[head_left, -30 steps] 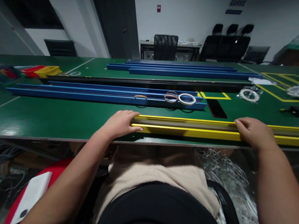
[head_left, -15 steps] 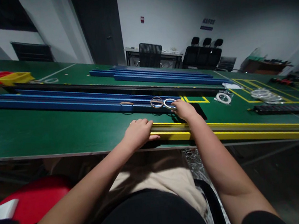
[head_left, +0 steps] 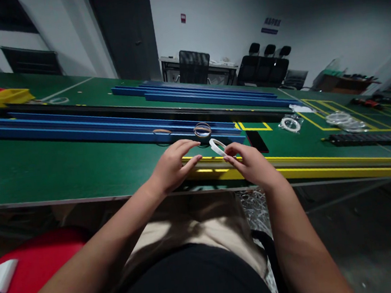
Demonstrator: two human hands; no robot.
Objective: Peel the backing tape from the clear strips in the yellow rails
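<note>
A white ring, perhaps a roll of tape (head_left: 216,148), is pinched at its right side by the thumb and fingers of my right hand (head_left: 250,163). It is tilted and held above a long yellow channel bar (head_left: 300,168) along the table's front edge. Left of the ring, my left hand (head_left: 174,164) has thumb and fingers apart, with nothing between them. That hand hovers over the yellow bar's left end. Just beyond my hands, a thin brown ring (head_left: 202,129) stands on a blue channel bar (head_left: 109,130). Another brown ring (head_left: 162,131) sits farther left on this bar.
A dark flat phone-like slab (head_left: 257,141) lies right of the blue bar. Behind run a black bar (head_left: 177,110) and more blue bars (head_left: 203,94). Wrapped white rolls (head_left: 290,125) lie to the right, red and yellow bins (head_left: 8,96) far left on the green table (head_left: 60,171).
My right hand has lifted the white ring off the blue bar's end and brought it nearer and tilted. My left hand has let go of the yellow bar and risen toward the ring.
</note>
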